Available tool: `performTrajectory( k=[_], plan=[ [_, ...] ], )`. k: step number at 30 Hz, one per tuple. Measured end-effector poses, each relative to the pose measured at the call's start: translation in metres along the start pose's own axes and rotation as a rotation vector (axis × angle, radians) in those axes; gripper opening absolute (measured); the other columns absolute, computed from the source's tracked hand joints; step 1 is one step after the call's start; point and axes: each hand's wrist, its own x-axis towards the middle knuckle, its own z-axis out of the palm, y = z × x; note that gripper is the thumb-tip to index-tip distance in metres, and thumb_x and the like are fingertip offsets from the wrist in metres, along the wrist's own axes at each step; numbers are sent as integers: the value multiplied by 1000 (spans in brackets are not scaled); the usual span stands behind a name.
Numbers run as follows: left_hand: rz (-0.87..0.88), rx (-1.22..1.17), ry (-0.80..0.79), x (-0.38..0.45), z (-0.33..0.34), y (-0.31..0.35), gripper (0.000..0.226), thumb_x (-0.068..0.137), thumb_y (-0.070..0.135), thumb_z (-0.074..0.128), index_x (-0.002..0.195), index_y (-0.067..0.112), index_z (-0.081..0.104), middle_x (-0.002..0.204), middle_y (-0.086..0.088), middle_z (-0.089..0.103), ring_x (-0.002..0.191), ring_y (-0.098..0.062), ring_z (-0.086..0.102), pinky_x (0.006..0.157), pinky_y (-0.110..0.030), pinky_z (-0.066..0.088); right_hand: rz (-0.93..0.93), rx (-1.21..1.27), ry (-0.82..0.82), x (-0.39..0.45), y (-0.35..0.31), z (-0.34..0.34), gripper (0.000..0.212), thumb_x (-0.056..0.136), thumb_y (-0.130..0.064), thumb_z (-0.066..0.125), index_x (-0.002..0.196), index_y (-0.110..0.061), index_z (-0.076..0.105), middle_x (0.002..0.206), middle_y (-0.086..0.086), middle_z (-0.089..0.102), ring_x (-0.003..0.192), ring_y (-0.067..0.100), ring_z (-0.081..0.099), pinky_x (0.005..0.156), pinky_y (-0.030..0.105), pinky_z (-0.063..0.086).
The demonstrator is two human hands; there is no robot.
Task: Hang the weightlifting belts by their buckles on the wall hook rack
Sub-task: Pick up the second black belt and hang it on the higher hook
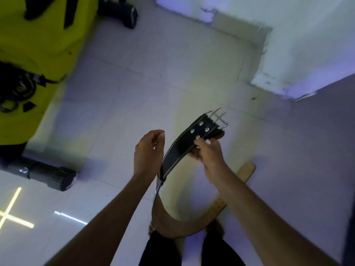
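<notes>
A black weightlifting belt (179,148) with a tan inner side hangs in front of me, and its metal double-prong buckle (218,117) points up and to the right. My right hand (206,153) grips the belt just below the buckle, by the silver rivets. The rest of the belt curves down past my legs, its tan tail (219,205) trailing near the floor. Just to the left of the belt, my left hand (148,152) is held loosely curled and empty, not touching it. No hook rack is in view.
A yellow padded bench or box (40,43) with black straps and gear on it stands at the left. Two dark cylindrical legs or rollers (48,175) (123,13) lie on the white tiled floor. A white wall corner (288,45) rises at the upper right.
</notes>
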Motion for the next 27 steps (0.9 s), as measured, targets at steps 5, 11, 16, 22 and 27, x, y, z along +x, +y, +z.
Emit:
performTrajectory(
  k=[5,11,16,22,27],
  plan=[
    [29,-170,-293,-66,-45,151,31,95,28,69,123,13,71,108,-1,74,90,-8,68,94,-25,52,-82,-154,-112,-163,-88,-30,29,95,-1,49,108,-26,57,86,-1,68,67,11,68,57,23,57],
    [88,-270,-549,-168,-86,285,32,86,14,80,117,9,72,86,-3,76,70,-2,67,75,-22,55,-177,-237,-125,-306,-171,-85,38,95,0,55,126,-22,51,99,-1,67,90,15,64,81,35,54],
    [253,-267,-602,-238,-89,374,34,86,14,79,119,14,68,86,-7,71,70,-6,68,70,-17,54,-320,-259,-111,-391,-229,-128,45,95,-2,58,134,-21,48,112,-1,68,103,12,66,83,29,59],
    [511,-260,-601,-319,-77,480,39,95,23,71,131,34,61,100,-8,75,87,-12,72,80,-31,63,-540,-298,-138,-474,-310,-200,38,93,-21,61,127,-6,56,112,14,70,105,26,68,87,44,59],
    [594,-311,-471,-397,-60,558,17,97,17,68,106,30,72,97,-11,75,83,-17,71,86,-56,63,-673,-340,-217,-535,-371,-266,28,99,-19,55,102,8,60,86,14,53,86,26,57,68,25,59]
  ],
)
